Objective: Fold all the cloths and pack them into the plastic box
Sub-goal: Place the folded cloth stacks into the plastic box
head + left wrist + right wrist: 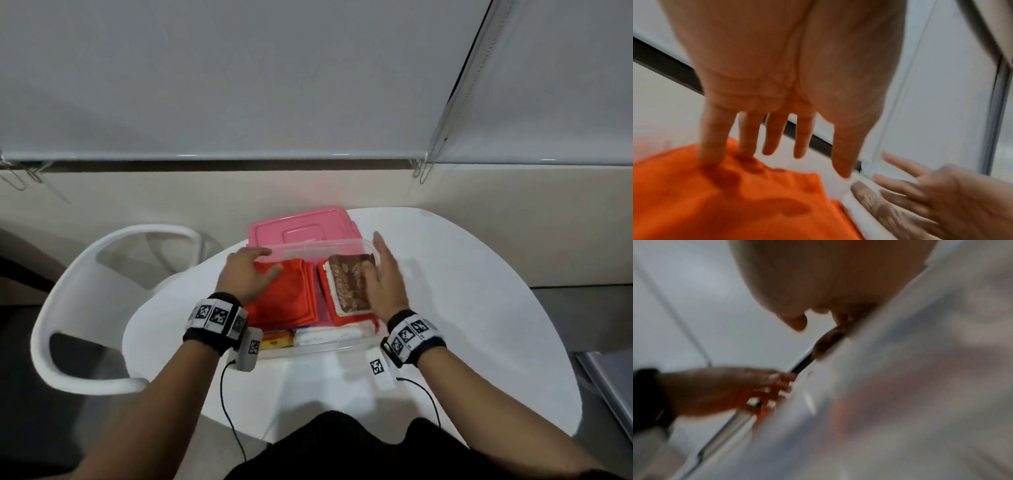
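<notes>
**Both hands over a filled box**

A clear plastic box point(371, 251) sits on a round white table point(479, 308), folded cloths inside it. The left hand point(245, 277) lies flat, fingers straight and slightly spread, on the orange stack point(291, 301) in the box's left half — fingertips point(709, 155) touching the fabric. The right hand point(385, 281), fingers straight and wide, hovers beside the brown patterned cloth point(349, 284) at the right wall; whether it touches is unclear. A pink lid point(301, 226) lies just behind the box — a white chair point(68, 291) stands left.
</notes>
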A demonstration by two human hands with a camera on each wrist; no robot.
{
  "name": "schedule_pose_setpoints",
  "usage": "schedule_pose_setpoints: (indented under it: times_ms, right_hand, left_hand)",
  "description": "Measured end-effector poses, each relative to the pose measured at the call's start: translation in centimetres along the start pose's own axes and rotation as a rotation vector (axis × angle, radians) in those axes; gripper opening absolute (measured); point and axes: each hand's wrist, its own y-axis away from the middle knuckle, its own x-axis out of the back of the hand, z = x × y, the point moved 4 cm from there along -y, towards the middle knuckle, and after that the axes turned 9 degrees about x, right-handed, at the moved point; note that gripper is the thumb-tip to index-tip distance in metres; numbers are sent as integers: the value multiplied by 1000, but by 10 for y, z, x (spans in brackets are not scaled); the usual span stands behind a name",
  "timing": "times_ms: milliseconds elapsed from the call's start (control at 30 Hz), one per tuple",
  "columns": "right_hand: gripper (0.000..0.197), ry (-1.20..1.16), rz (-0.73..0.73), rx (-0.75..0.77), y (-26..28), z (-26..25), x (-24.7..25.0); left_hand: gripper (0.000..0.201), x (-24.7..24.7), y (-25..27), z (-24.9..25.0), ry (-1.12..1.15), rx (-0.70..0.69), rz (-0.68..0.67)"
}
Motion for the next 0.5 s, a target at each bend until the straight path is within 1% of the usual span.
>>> schedule_pose_setpoints:
  times_ms: [33, 67, 100, 133, 167, 200, 233, 267, 300, 333, 367, 433, 500]
  right_hand:
    - [59, 30, 147, -51, 3, 11, 16]
    - [60, 56, 206, -145, 7, 21, 28]
    - [66, 50, 169, -273, 11, 32, 33]
    - [72, 23, 73, -391, 17, 42, 33]
    - [74, 8, -31, -475, 23, 48, 32]
    - [71, 10, -103, -519, 29, 50, 30]
    - [65, 26, -134, -529, 33, 53, 30]
    - [59, 50, -132, -527, 35, 56, 32]
    - [55, 79, -118, -534, 38, 60, 34]
    - [56, 131, -106, -542, 40, 65, 38]
    - [59, 194, -97, -554, 41, 70, 43]
    - [62, 294, -26, -628, 46, 78, 61]
    - [57, 377, 73, -702, 54, 83, 84]
  left_hand:
    - [49, 13, -2, -14, 38, 36, 128]
    - [53, 19, -5, -29, 47, 108, 154]
    - [67, 16, -11, -45, 53, 219, 74]
    - [87, 6, -16, -59, 63, 341, -78]
    - [106, -3, -17, -64, 84, 426, -229]
    - [113, -10, -17, -66, 90, 486, -322]
    - [111, -18, -19, -65, 92, 504, -366]
    - [108, -22, -20, -61, 112, 512, -369]
    - [110, -27, -20, -56, 165, 493, -395]
    - [113, -33, -16, -47, 222, 492, -437]
    - [110, -39, -15, -42, 270, 478, -481]
    - [91, -52, -7, -23, 316, 416, -557]
    - [76, -67, -2, -7, 277, 346, -616]
